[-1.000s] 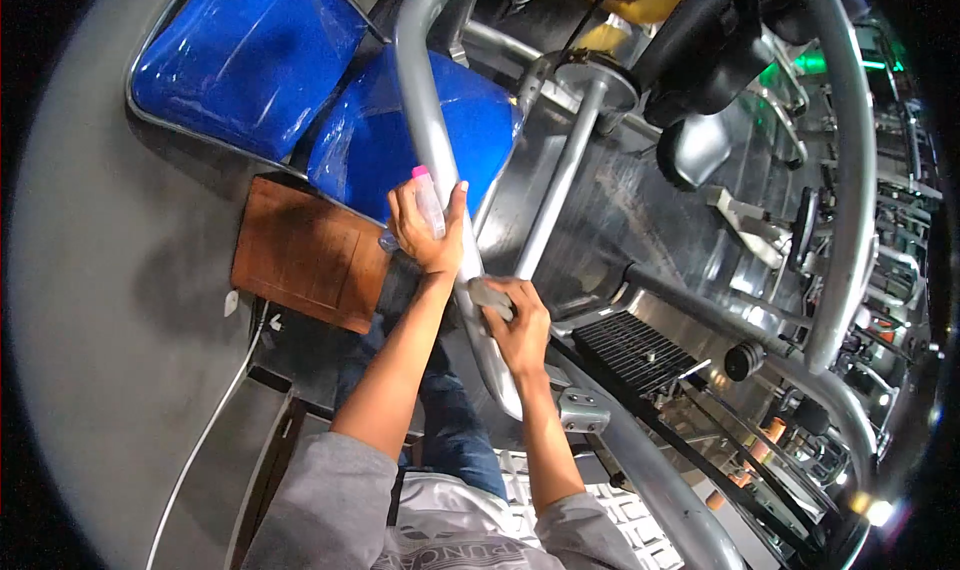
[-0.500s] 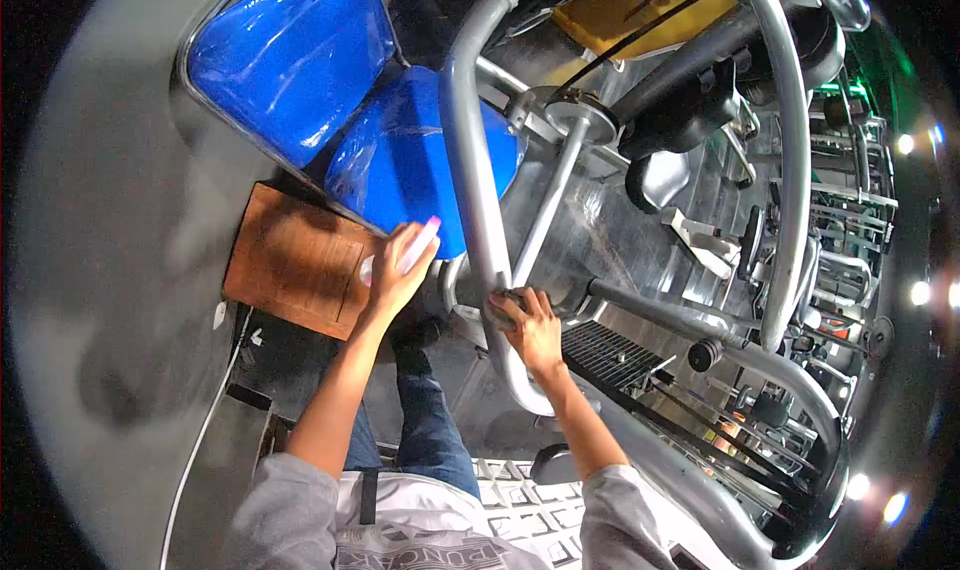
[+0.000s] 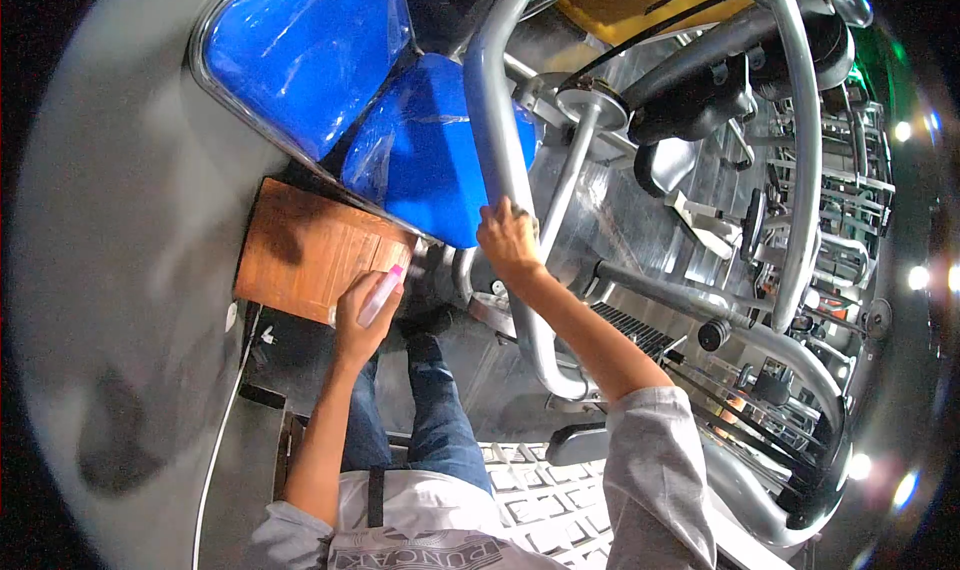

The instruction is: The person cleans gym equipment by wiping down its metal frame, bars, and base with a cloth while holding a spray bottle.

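In my left hand (image 3: 362,322) is a small clear bottle (image 3: 378,298) with a pink top, the fingers wrapped round it. This hand is low, in front of the brown wooden box (image 3: 300,245). My right hand (image 3: 508,238) is closed against the thick silver tube (image 3: 497,130) of a gym machine. A bit of something dark grey shows by its fingers, too hidden to name. Behind the tube stands a blue chair (image 3: 420,150) with clear plastic over its seat and back.
A grey wall (image 3: 120,270) runs along the left, with a white cable (image 3: 222,425) down it. Black pads (image 3: 690,105) and more silver tubing (image 3: 800,150) fill the right side. A white patterned surface (image 3: 540,490) lies below, near my legs.
My right hand has slid up along the silver tube. My left hand, with the bottle, has dropped lower and slightly left, away from the chair seat. The view has shifted a little.
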### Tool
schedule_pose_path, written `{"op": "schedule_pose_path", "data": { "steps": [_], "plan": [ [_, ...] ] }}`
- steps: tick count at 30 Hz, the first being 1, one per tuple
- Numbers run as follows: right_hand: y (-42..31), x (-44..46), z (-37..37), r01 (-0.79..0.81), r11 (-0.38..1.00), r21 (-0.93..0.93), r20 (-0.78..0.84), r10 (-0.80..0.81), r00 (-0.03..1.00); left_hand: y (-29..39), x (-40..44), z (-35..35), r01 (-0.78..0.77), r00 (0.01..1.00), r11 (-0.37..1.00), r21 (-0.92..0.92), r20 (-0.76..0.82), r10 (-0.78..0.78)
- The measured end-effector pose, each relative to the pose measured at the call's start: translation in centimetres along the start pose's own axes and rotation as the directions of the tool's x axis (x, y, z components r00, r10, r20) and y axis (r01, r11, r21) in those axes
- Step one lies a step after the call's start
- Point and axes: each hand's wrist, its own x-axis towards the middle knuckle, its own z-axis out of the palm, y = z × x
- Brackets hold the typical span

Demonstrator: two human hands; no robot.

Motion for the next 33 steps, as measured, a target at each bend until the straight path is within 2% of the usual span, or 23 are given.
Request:
{"op": "schedule_pose_path", "data": {
  "steps": [1, 2, 3, 5, 8, 11, 14, 15, 18, 19, 21, 22, 25, 26, 28, 30, 31, 32, 33],
  "plan": [
    [-1.2, -0.7, 1.9, 0.029, 0.992, -0.12, -0.046, -0.035, 0.998, 0.4, 0.0, -0.6, -0.075, 0.997, 0.996, 0.055, -0.011, 0.076],
    [-2.4, -1.3, 3.9, 0.046, 0.97, -0.24, -0.092, -0.069, 0.993, 0.6, 0.1, -1.2, -0.078, 0.997, 0.995, 0.055, -0.008, 0.078],
    [-3.1, -1.7, 1.8, 0.04, 0.982, -0.185, 0.123, -0.018, 0.992, 0.7, 0.2, -1.7, -0.068, 0.998, 0.995, 0.076, -0.009, 0.069],
    [-3.7, -1.4, 0.6, 0.023, 0.991, -0.131, 0.336, 0.023, 0.942, 0.1, 0.2, -2.7, -0.054, 0.998, 0.993, 0.102, -0.021, 0.056],
    [-3.4, -0.1, 3.2, -0.009, 0.992, -0.128, 0.267, 0.043, 0.963, 0.6, 0.5, -4.2, -0.044, 0.999, 0.992, 0.122, 0.022, 0.042],
    [-0.6, 2.0, -1.3, 0.03, 0.997, -0.065, 0.056, -0.027, 0.998, 0.3, 0.6, -4.7, -0.019, 1.0, 0.994, 0.109, -0.004, 0.019],
    [1.4, 6.0, -2.5, -0.013, 0.998, -0.059, -0.017, 0.012, 1.0, 0.5, 0.8, -4.4, 0.001, 0.999, 0.994, 0.113, -0.049, 0.004],
    [1.6, 6.5, -1.7, -0.017, 0.991, -0.129, -0.099, 0.004, 0.995, 0.7, 0.8, -4.2, 0.003, 0.998, 0.993, 0.119, -0.057, 0.004],
    [0.4, 6.8, 1.4, 0.035, 0.99, -0.139, -0.103, -0.05, 0.993, 0.4, 0.9, -3.4, 0.03, 0.996, 0.992, 0.122, -0.086, -0.02],
    [-0.1, 5.9, 1.4, 0.047, 0.997, -0.059, -0.051, -0.05, 0.997, 0.4, 1.1, -3.0, 0.033, 0.995, 0.992, 0.12, -0.095, -0.021],
    [-0.6, 3.5, 1.0, 0.219, 0.971, -0.099, 0.093, -0.21, 0.973, 0.7, 1.7, -2.5, 0.067, 0.993, 0.995, 0.074, -0.099, -0.059],
    [-0.8, 3.1, 2.0, 0.215, 0.977, -0.004, 0.077, -0.214, 0.974, 1.0, 1.8, -2.1, 0.067, 0.993, 0.995, 0.075, -0.106, -0.058],
    [0.9, 0.6, 4.6, 0.268, 0.961, -0.061, -0.002, -0.269, 0.963, 1.9, 3.1, -0.8, 0.131, 0.982, 0.99, 0.044, -0.14, -0.124],
    [2.1, 0.9, 8.1, 0.381, 0.917, -0.115, -0.149, -0.395, 0.906, 2.1, 3.7, 0.0, 0.129, 0.98, 0.992, 0.003, -0.156, -0.127],
    [5.0, 0.9, 8.6, 0.478, 0.86, -0.179, -0.29, -0.51, 0.81, 2.3, 4.7, 1.4, 0.128, 0.976, 0.991, -0.029, -0.172, -0.131],
    [9.1, 0.8, 1.1, 0.428, 0.877, 0.217, -0.562, -0.246, 0.79, 2.7, 6.3, 2.9, 0.077, 0.973, 0.997, -0.009, -0.219, -0.077],
    [10.5, 1.1, -1.0, 0.333, 0.881, 0.336, -0.492, -0.137, 0.86, 3.8, 7.4, 3.6, 0.019, 0.968, 1.0, 0.024, -0.249, -0.012],
    [11.5, 1.4, -2.1, 0.229, 0.867, 0.443, -0.406, -0.033, 0.913, 3.9, 8.4, 4.6, 0.021, 0.969, 0.999, 0.033, -0.248, -0.012],
    [11.8, 1.5, -1.9, 0.187, 0.798, 0.573, -0.386, 0.061, 0.92, 3.5, 9.3, 5.5, 0.001, 0.968, 1.0, -0.011, -0.251, -0.003]
  ]
}}
